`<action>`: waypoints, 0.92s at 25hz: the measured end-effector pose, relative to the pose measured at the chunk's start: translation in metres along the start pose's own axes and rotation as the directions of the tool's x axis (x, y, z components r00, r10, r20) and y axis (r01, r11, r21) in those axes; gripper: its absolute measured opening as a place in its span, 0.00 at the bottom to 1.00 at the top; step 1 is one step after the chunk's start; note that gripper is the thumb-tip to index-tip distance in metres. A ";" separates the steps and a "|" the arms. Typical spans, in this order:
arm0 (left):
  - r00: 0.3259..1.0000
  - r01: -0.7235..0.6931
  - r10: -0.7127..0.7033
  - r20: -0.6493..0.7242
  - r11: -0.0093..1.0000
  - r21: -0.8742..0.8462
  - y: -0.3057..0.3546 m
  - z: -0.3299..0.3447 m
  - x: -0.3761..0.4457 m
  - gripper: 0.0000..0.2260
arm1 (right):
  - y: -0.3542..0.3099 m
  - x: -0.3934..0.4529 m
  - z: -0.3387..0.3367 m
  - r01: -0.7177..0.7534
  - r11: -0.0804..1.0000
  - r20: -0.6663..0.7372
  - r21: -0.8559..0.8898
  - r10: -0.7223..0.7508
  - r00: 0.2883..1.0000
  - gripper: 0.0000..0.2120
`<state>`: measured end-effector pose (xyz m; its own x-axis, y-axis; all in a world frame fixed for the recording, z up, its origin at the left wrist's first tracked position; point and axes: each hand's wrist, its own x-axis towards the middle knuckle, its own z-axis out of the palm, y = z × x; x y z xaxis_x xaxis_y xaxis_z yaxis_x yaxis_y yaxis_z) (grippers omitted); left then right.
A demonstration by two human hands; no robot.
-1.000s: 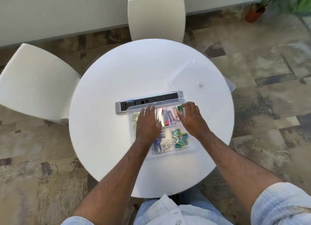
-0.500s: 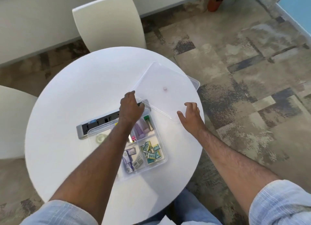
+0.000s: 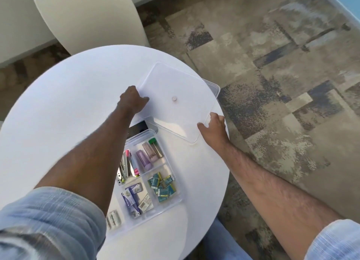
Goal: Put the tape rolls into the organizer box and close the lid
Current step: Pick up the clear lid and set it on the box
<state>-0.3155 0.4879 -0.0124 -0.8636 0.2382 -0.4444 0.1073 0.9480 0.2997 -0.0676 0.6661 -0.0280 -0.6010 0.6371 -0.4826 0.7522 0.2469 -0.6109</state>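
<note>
A white chair [image 3: 91, 20] stands behind the round white tabletop [image 3: 58, 108] at upper left. The left sleeve [image 3: 48, 220] and forearm cross the near-left part of the box [image 3: 175, 199] and hide its left compartments; no tape roll can be made out in this view. The open clear box sits on the near tabletop, its visible compartments holding staplers [image 3: 126, 168], purple items [image 3: 143, 159] and small green packets [image 3: 162, 185]. A dark power strip [image 3: 139, 126] shows just behind the box, partly covered by the forearm and the lid [image 3: 175, 104]. The left hand [image 3: 131, 100] grips the lid's left edge, fingers curled over it. The clear lid lies on the far right tabletop, one corner overhanging the edge. The right hand [image 3: 213, 129] grasps the lid's near-right corner. Patterned carpet [image 3: 282, 84] fills the right. Half a second earlier the left hand was at the lid's near corner by the box and the right hand lay open, just short of the lid; both have since advanced onto its edges.
</note>
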 end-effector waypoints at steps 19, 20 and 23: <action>0.945 -0.218 0.058 -0.322 0.846 -0.486 -0.005 -0.061 -0.026 0.16 | -0.034 -0.010 -0.045 -0.005 0.773 -0.097 0.634 0.086 0.992 0.16; 0.935 -0.233 0.054 -0.350 0.838 -0.493 -0.004 -0.068 -0.031 0.14 | -0.040 -0.016 -0.050 0.035 0.784 -0.123 0.620 0.053 0.991 0.17; 0.909 -0.267 0.030 -0.415 0.808 -0.526 -0.014 -0.088 -0.053 0.10 | -0.055 -0.038 -0.060 0.107 0.771 -0.152 0.627 -0.014 0.988 0.17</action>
<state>-0.3150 0.4439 0.0812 -0.9865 0.1579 -0.0447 0.0582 0.5912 0.8044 -0.0697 0.6719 0.0620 -0.5638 0.7368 -0.3732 0.3464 -0.1993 -0.9167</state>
